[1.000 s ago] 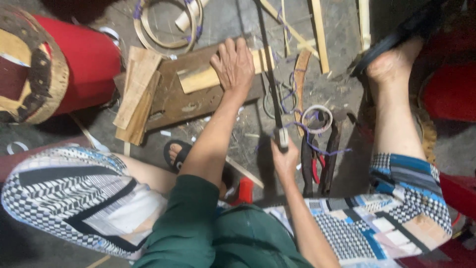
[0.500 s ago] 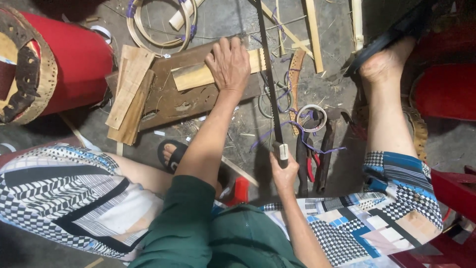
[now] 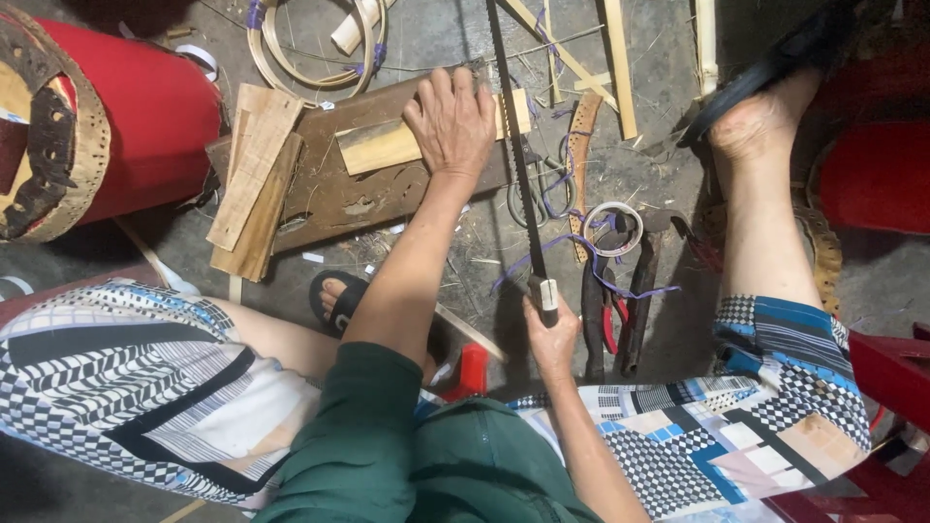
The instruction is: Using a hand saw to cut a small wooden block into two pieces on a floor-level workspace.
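Pale wood: in the head view, the left hand [image 3: 450,121] lies flat, pinning a light strip [image 3: 387,145] on the brown board [image 3: 329,199] on the floor. The right hand [image 3: 550,334] is clenched around the saw [image 3: 513,155] handle. The blade runs just beside the left fingers, so a slip could nick them. The blade's far end is cut off at the top edge.

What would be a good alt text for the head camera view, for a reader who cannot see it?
Seen from above, a seated person's left hand presses a pale wood strip onto a brown board on the floor, while the right hand grips the handle of a long thin saw crossing the strip. Wood scraps, pliers and a red drum lie around.
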